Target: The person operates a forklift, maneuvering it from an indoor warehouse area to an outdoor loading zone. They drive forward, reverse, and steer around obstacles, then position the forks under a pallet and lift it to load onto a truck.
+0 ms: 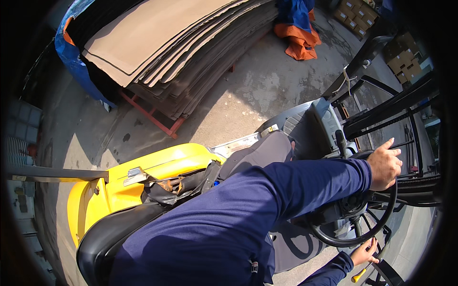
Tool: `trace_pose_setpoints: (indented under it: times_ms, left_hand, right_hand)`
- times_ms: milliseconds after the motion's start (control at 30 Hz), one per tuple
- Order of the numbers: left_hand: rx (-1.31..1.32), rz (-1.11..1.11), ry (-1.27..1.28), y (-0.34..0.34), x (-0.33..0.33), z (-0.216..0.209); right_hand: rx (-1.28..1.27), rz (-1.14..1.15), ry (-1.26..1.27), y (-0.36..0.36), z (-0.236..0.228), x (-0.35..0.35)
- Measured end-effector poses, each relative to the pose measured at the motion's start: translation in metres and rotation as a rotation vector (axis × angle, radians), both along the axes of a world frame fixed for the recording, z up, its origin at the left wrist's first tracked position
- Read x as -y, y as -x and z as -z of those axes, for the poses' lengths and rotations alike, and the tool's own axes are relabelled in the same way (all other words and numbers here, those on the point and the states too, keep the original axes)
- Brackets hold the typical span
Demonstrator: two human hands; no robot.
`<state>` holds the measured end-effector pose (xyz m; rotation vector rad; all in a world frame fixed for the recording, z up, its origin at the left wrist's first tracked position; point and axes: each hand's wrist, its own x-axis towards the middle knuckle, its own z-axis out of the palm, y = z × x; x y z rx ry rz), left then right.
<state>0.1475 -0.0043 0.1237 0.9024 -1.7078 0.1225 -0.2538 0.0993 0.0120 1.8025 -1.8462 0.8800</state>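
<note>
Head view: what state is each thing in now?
Round black steering wheel, turn angle unclear.
Bare left hand, open, on the wheel's rim.
Bare right hand, open, beside the wheel; contact unclear.
Flat brown sheets, stacked, edges uneven.
Red metal frame, under the sheets, partly hidden.
Blue-and-orange tarpaulin right of the stack, crumpled.
Brown cardboard cartons, stacked.

bright sunlight falls from above, lighting the cardboard (pixel 152 43) at eleven o'clock and glinting off the yellow bodywork (pixel 174 156) near nine. the steering wheel (pixel 350 243) throws a sharp ring-shaped shadow onto grey trousers (pixel 284 255) at five. straight edges bow toward the blackened rim; distant boxes (pixel 355 18) past one look soft.
</note>
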Motion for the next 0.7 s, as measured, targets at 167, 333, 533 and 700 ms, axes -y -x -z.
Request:
trace_pose_setpoints:
  times_ms: [167, 333, 533, 700]
  left_hand:
    - [-0.153, 0.013, 0.018, -0.042, -0.013, 0.049]
    - [-0.264, 0.038, -0.06, -0.049, 0.008, 0.066]
    - [-0.261, 0.096, 0.022, -0.111, 0.03, 0.077]
    - [-0.064, 0.235, -0.004, -0.119, 0.125, 0.056]
  right_hand:
    - [-0.045, 0.129, 0.024, 0.035, 0.008, 0.055]
    - [0.055, 0.065, 0.086, 0.028, -0.009, 0.111]
    - [-0.024, 0.12, 0.014, -0.075, -0.002, 0.095]
    - [0.211, 0.105, 0.064, -0.112, 0.004, 0.137]
